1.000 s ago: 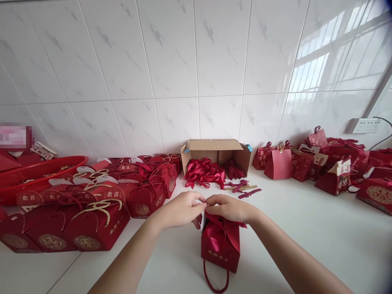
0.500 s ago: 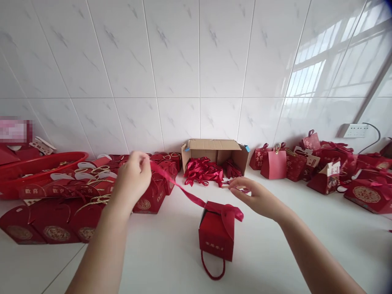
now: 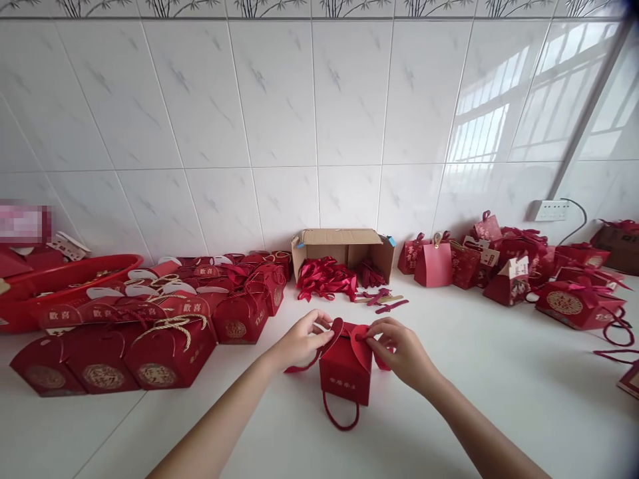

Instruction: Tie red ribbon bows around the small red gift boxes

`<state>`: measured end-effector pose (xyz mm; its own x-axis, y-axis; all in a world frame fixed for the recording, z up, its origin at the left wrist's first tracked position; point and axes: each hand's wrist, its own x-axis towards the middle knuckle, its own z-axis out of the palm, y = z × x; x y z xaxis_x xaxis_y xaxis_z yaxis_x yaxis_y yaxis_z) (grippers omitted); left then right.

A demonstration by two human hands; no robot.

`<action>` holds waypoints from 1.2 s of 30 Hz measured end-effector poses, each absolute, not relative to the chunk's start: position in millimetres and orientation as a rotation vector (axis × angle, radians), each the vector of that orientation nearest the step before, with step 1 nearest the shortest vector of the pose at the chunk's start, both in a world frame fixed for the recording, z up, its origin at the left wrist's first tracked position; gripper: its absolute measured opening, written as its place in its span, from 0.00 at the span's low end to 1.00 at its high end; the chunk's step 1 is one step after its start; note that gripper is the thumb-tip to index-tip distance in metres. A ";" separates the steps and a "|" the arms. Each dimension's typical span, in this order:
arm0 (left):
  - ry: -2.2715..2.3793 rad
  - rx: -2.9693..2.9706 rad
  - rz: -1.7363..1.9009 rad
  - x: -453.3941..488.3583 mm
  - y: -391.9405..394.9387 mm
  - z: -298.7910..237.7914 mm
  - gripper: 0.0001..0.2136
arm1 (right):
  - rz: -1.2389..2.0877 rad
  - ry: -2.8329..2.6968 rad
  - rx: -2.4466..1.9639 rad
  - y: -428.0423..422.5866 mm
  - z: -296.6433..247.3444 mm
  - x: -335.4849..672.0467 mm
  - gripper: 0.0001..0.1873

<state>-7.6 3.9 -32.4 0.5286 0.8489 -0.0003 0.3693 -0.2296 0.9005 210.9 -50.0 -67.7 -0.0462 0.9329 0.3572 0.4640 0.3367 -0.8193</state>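
Note:
In front of me on the white table stands a small red gift box (image 3: 344, 380) with pale lettering and a dark red cord handle (image 3: 341, 426) lying toward me. My left hand (image 3: 304, 340) pinches the rounded flap on the box's left side. On the other side, the fingers of my right hand (image 3: 401, 347) are closed on the right rounded flap (image 3: 360, 342). A red ribbon (image 3: 301, 368) trails out to the left beneath my left hand. Another piece of it shows below my right fingers. How the ribbon runs between the flaps is hidden.
Finished-looking red boxes (image 3: 107, 359) stand in rows at the left, by a red basin (image 3: 74, 289). A cardboard box (image 3: 344, 237) holds red ribbons (image 3: 327, 278), with thin strips (image 3: 392, 307) beside it. More red boxes (image 3: 559, 303) crowd the right, under a wall socket (image 3: 550, 210).
My left hand has come down and right from the raised ribbon to the left flap. My right hand has moved down onto the right flap. The view has shifted slightly.

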 end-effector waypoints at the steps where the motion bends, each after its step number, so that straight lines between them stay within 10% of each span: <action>1: 1.043 1.770 0.608 -8.2 1.7 -32.0 0.12 | 0.639 -1.639 -1.263 -48.6 -67.9 211.2 0.08; 20: 1.201 1.721 0.637 -2.4 -9.2 -13.5 0.17 | 1.079 -1.770 -1.463 -37.3 -39.0 233.8 0.29; 36: 1.182 1.645 0.620 0.3 0.0 -28.8 0.20 | 1.194 -1.609 -1.390 -34.2 -70.6 247.9 0.24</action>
